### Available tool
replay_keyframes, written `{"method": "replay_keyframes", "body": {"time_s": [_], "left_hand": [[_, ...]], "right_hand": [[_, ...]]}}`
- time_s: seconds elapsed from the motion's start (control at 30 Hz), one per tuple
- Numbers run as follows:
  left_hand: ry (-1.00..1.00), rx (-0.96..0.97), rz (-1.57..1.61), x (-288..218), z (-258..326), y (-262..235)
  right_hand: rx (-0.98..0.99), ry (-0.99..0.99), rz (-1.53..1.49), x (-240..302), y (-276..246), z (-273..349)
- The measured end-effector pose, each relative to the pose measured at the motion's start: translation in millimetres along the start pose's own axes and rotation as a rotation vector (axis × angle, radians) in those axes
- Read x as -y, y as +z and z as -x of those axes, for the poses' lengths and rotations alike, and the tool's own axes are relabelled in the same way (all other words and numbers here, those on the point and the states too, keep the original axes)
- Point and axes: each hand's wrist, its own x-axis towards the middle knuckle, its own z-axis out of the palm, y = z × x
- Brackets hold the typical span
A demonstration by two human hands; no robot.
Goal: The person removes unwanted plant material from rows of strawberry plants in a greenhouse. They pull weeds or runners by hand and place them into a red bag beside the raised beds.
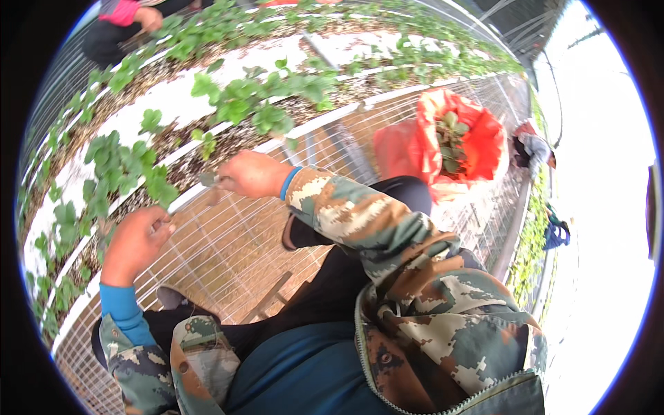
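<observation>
My right hand (250,174) is closed just over the near edge of the planting bed. A small withered leaf (208,180), grey-green and blurred, sticks out from its fingertips, with a brownish scrap hanging below. Lower and to the left, my left hand (136,243) is curled beside the bed's edge, thumb against the fingers; whatever they may pinch is hidden. Leafy green plants (124,162) grow next to it, low and broad-leaved like strawberry plants. A bigger leafy clump (238,97) stands beyond my right hand.
On the right stands a red plastic bag (487,138), its mouth open on picked leaves (451,142). White sheeting (176,100) covers the bed between plant rows. Another person (121,24) crouches across the bed; a further person (532,149) is bent over behind the bag.
</observation>
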Motion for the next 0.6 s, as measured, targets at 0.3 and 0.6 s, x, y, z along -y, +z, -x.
{"method": "replay_keyframes", "body": {"time_s": [0.3,0.6], "left_hand": [[0.001,0.03,0.096,-16,-23,16],[-0.184,0.103,0.026,25,25,14]], "right_hand": [[-0.865,0.691,0.559,-62,-289,328],[-0.266,1.312,0.519,-188,-216,280]]}}
